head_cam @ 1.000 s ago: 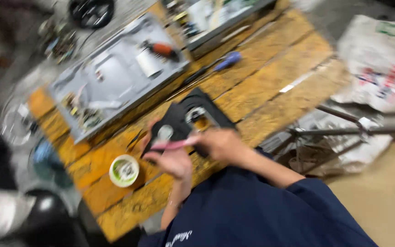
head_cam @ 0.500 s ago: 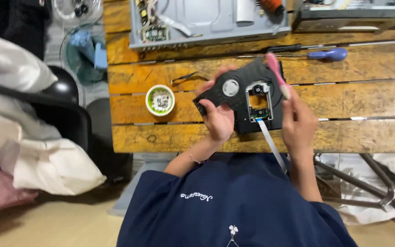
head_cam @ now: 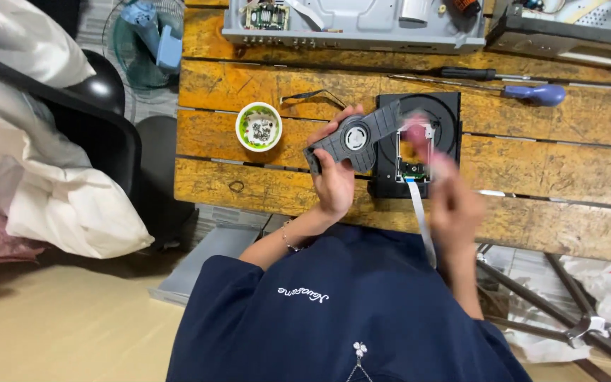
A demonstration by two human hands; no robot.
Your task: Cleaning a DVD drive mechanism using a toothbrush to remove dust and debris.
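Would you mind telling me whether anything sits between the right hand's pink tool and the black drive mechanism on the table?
Nothing visible does: the pink tool in the blurred right hand meets the black drive mechanism directly. The left hand holds the grey plastic cover off to the side.

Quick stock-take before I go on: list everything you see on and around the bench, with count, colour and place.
Disc drive mechanism: one, black, bench centre, white ribbon cable hanging off the near edge.
Clamp bracket: one, dark grey with round hub, lifted off the drive.
Small bowl: one, green-rimmed, holding small parts, left of the drive.
Screwdriver: one, blue handle, behind the drive.
Open player chassis: one, silver, far edge.
Second casing: one, grey, far right.
Wooden bench: one, worn yellow.
Fan: one, light blue, floor at left.
Left hand: holds the bracket.
Right hand: blurred, pink-handled tool over the drive.
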